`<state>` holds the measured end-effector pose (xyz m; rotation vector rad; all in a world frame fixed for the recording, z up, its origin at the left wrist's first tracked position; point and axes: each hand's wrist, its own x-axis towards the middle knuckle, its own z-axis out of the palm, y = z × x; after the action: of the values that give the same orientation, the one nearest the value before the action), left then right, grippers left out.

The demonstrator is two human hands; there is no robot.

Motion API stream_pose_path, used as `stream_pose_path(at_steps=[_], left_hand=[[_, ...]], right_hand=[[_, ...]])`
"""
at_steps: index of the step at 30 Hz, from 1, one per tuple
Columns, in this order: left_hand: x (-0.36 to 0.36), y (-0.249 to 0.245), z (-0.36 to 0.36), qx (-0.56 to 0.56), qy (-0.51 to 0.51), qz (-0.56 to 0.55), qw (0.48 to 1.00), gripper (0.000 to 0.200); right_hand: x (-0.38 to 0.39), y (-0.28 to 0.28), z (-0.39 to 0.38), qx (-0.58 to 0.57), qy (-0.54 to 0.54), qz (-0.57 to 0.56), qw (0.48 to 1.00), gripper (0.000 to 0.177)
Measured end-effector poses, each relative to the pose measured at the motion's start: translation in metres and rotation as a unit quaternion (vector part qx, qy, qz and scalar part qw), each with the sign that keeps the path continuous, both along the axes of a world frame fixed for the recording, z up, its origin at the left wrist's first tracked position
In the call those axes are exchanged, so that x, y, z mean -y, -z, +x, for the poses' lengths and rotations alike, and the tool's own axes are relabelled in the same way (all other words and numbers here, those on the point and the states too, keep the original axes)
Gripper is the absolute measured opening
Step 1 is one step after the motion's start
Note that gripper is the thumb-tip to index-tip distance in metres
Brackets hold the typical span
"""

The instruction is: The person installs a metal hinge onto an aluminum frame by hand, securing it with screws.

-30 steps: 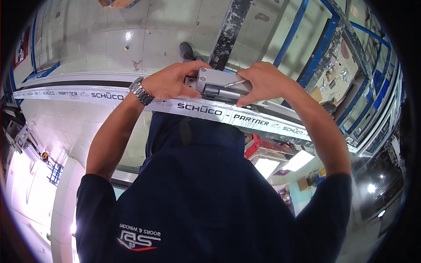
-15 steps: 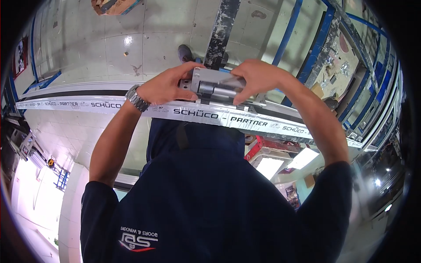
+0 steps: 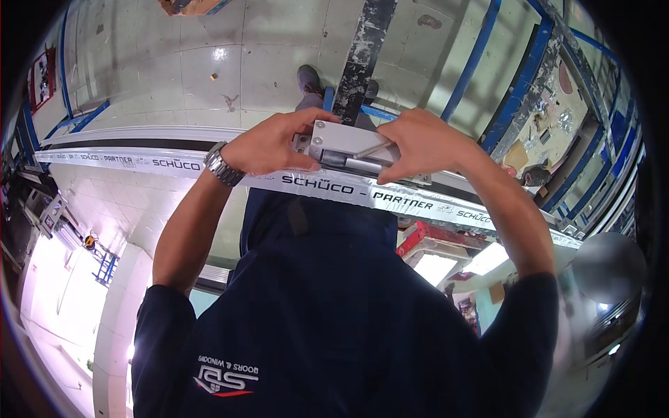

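A grey metal hardware block [image 3: 338, 134] with a silver cylinder along its near side sits at the top of a long window or door profile [image 3: 244, 174]. The profile is wrapped in white film printed SCHÜCO - PARTNER. My left hand [image 3: 268, 145], with a metal watch on its wrist, grips the block's left end between thumb and fingers. Around the right end, my right hand [image 3: 426, 145] is closed, thumb on the near side. A thin flat bar [image 3: 373, 149] lies slantwise over the block's face by my right fingers. Part of the block is hidden under that hand.
A black paint-worn beam [image 3: 366, 52] runs away from the profile. Blue metal frames [image 3: 474, 56] and a cluttered board [image 3: 550, 125] stand at the right. A cardboard piece [image 3: 191, 5] lies on the tiled floor, and a red-edged object [image 3: 418, 237] is below the profile.
The whole view has shifted slightly, so hands, block and profile appear lower and farther right. The thin bar now shows over the block's face. Both hands keep their hold.
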<state>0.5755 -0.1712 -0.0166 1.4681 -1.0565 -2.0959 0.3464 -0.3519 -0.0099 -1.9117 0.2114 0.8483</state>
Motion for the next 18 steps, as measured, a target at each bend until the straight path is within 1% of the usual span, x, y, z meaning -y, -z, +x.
stream_pose_path(at_steps=[3,6,9,12,15,18], left_hand=[[0.0,0.0,0.0,-0.039,-0.018,0.025,0.999,0.076],[-0.004,0.002,-0.001,-0.023,-0.018,0.012,1.0,0.075],[-0.011,0.007,-0.003,0.002,-0.028,-0.03,0.999,0.067],[-0.003,0.006,0.002,-0.003,0.029,-0.003,1.0,0.056],[-0.003,0.012,0.004,0.008,0.047,-0.013,0.999,0.049],[-0.002,0.01,0.004,0.034,0.061,-0.018,0.997,0.048]], right_hand=[[0.0,0.0,0.001,-0.002,-0.008,0.017,1.0,0.053],[-0.001,-0.002,0.0,0.01,-0.016,-0.007,1.0,0.054],[-0.004,0.0,-0.003,0.003,-0.01,-0.02,1.0,0.056],[-0.002,-0.003,0.0,0.002,-0.007,-0.006,1.0,0.057],[-0.004,-0.003,-0.003,0.023,-0.006,-0.025,0.999,0.057],[-0.001,-0.004,0.002,0.011,-0.01,-0.003,1.0,0.057]])
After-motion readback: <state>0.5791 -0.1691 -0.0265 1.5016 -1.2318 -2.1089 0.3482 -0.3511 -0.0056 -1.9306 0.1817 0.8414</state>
